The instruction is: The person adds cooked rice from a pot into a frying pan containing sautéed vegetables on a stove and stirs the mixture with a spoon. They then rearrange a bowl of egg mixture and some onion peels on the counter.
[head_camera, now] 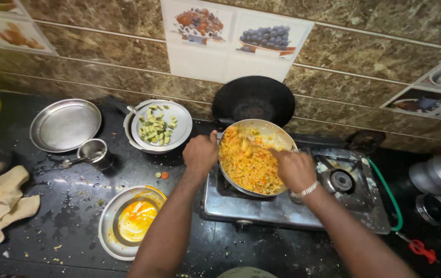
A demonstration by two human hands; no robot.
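Pan [277,135] of yellow rice mix sits on the left burner of a two-burner stove [287,211], tipped slightly toward the viewer. Left hand [200,153] closed on the pan's near-left rim, thumb up over the edge; grip likely there to steady the pan while the contents are worked. Right hand [294,168] curled shut around a utensil handle, its working end buried in the rice [249,167]; utensil type hard to make out, possibly a spoon. Bracelet on the right wrist.

Black wok [254,101] leans against the tiled wall just behind the pan, out of the way. Right burner [341,180] bare, green hose [388,193] running off the stove's right side.

Counter [76,206], left of stove: plate of chopped green vegetable [157,128] resting on a pot, within reach of the left hand. Empty steel plate [66,125] further left, small steel cup [93,151] beside it. Nearer the viewer, a steel bowl with yellow residue [133,221]. Crumpled cloth [1,203] at far left. Scraps scattered across the wet surface.
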